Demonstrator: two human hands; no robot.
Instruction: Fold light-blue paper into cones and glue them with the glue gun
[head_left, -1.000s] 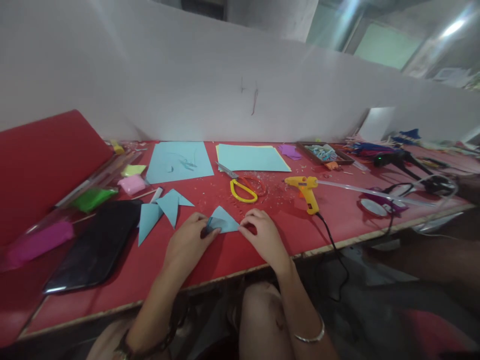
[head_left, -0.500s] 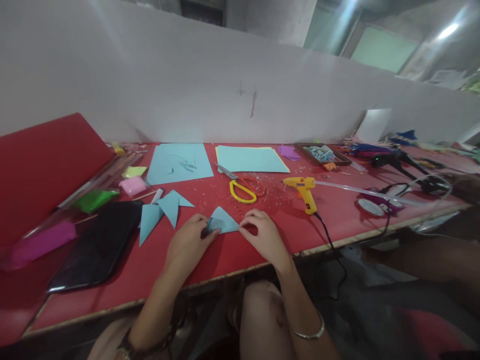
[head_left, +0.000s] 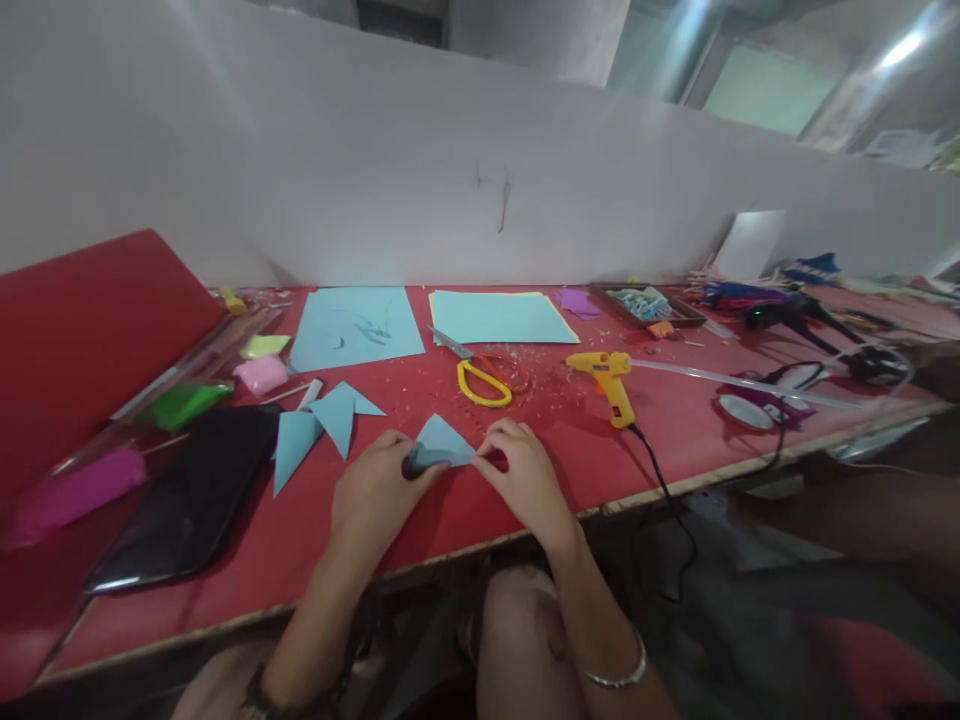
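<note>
Here, a small folded piece of light-blue paper [head_left: 444, 442] is held down on the red bench [head_left: 675, 440] near its front edge, pinned at both ends so that it lies flat and steady. Its left corner is pressed under the curled fingertips of the left hand [head_left: 375, 495], and its right tip is pinched by the nearly closed fingers of the right hand [head_left: 521, 480]. The yellow-handled scissors [head_left: 484, 383] and the yellow glue gun [head_left: 611, 380] are laid just beyond the hands, apparently for easy reach, while cut blue triangles [head_left: 322, 425] are set aside to the left beside a flat black case [head_left: 195, 490].
</note>
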